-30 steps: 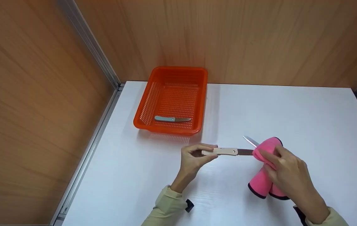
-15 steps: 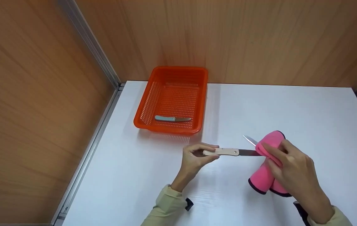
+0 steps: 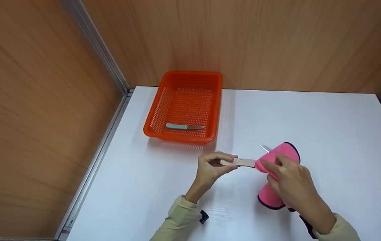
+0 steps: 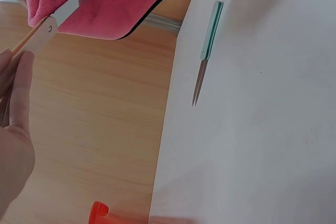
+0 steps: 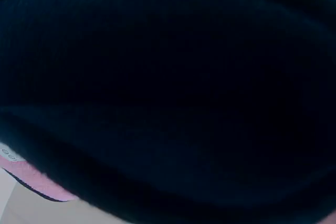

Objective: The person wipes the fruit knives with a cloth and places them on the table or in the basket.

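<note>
My left hand [image 3: 210,169] pinches the cream handle of a knife [image 3: 245,162] between thumb and fingers, holding it level above the table. My right hand [image 3: 294,184] grips a pink cloth [image 3: 286,152] with black edging, folded over the blade up to the handle. In the left wrist view the metal blade [image 4: 73,8] shows against the cloth. Dark fabric fills most of the right wrist view, with a pink cloth corner [image 5: 39,179] at lower left. A green-handled knife [image 4: 211,38] lies on the table; from the head only its blade tip [image 3: 265,148] shows behind the cloth.
An orange perforated basket [image 3: 219,100] stands at the back left of the white table [image 3: 304,117]. Inside it lies a light blue-handled knife [image 3: 177,126]. Wooden panels [image 3: 260,43] rise behind and to the left.
My right hand and the cloth went slightly right along the blade, then came back left to the handle, covering the blade from above. My left hand shifted only slightly right.
</note>
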{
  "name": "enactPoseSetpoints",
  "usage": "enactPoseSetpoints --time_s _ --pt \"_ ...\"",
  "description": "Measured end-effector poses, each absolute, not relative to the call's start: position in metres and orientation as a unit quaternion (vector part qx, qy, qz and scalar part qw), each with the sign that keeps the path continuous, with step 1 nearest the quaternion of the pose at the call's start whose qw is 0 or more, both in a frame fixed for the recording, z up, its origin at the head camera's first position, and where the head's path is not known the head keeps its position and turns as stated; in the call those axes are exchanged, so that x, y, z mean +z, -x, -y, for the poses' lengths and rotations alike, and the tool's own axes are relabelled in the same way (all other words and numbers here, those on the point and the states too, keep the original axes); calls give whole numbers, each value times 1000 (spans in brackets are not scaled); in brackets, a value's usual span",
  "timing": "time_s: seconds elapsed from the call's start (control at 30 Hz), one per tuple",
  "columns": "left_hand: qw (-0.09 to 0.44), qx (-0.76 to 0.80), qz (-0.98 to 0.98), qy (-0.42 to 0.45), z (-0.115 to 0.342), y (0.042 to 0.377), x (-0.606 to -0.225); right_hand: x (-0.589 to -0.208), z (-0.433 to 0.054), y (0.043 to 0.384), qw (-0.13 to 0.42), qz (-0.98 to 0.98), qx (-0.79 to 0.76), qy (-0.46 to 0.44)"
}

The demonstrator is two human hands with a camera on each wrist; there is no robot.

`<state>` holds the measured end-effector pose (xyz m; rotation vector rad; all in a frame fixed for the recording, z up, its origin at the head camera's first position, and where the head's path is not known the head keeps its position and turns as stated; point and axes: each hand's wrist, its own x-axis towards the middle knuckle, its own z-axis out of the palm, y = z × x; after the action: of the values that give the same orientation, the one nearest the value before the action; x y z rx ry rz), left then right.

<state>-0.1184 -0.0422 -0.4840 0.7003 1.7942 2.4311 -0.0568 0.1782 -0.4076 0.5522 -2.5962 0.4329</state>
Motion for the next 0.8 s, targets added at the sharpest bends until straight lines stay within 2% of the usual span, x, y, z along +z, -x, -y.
enactPoseSetpoints --time_s 0.6,0.8 --pt "-1 802 -558 -214 59 133 -483 -416 -217 59 227 948 164 -151" --pt "-12 802 -576 -161 80 154 -479 -419 -228 56 223 951 165 -138"
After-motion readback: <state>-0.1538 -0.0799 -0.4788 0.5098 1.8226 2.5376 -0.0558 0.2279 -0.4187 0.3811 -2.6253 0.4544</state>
